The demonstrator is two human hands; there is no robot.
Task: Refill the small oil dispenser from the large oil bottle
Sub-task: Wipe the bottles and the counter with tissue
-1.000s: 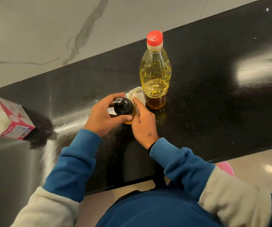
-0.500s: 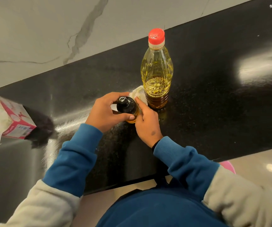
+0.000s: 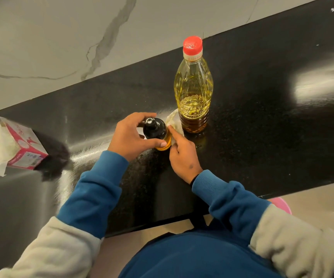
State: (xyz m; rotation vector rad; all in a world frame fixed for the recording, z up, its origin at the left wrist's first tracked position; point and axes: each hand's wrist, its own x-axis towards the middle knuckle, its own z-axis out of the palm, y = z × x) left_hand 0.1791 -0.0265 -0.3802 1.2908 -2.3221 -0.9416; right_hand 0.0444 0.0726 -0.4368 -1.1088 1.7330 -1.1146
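Note:
The small oil dispenser [image 3: 156,131] has a black top and yellow oil in its glass body, and it stands on the black counter [image 3: 262,127]. My left hand [image 3: 129,137] grips it, fingers over the top and thumb across the glass. My right hand [image 3: 182,155] holds a crumpled white tissue [image 3: 174,122] against the dispenser's right side. The large oil bottle [image 3: 194,91] stands upright just behind, red cap on, with a low level of oil inside.
A pink tissue box [image 3: 24,147] with white tissues pulled out lies at the left on the counter. A marble-pattern wall rises behind. The counter's near edge runs just in front of my body.
Both hands and the dispenser stay nearly in place. My left fingers have shifted slightly over the dispenser's top, and my right hand keeps the tissue against its side.

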